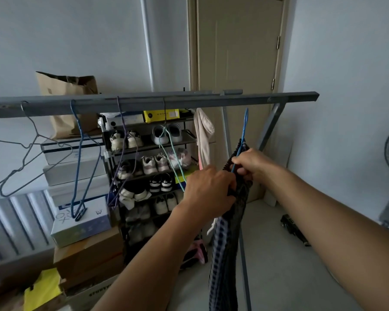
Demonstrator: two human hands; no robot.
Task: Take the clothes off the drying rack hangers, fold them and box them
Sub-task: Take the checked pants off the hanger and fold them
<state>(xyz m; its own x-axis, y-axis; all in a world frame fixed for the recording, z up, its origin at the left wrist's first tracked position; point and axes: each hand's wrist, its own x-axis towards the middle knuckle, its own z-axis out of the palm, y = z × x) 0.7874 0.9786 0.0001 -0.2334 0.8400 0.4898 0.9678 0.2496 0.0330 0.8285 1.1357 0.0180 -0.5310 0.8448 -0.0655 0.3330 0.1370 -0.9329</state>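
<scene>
Mid-unhang step: right hand [254, 163] pinches blue hanger [243, 135] w/ fingers, left hand [208, 189] grips dark checked garment [227, 243]; next, prob. slide cloth off the hanger.

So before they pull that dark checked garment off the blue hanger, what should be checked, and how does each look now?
1. Blue hanger off the rack bar: ok, its hook is below the bar.
2. Right hand grips the hanger: ok.
3. Left hand grips the checked garment: ok.
4. Garment free of the hanger: not ok.
5. Box ready for folded clothes: cannot tell.
</scene>
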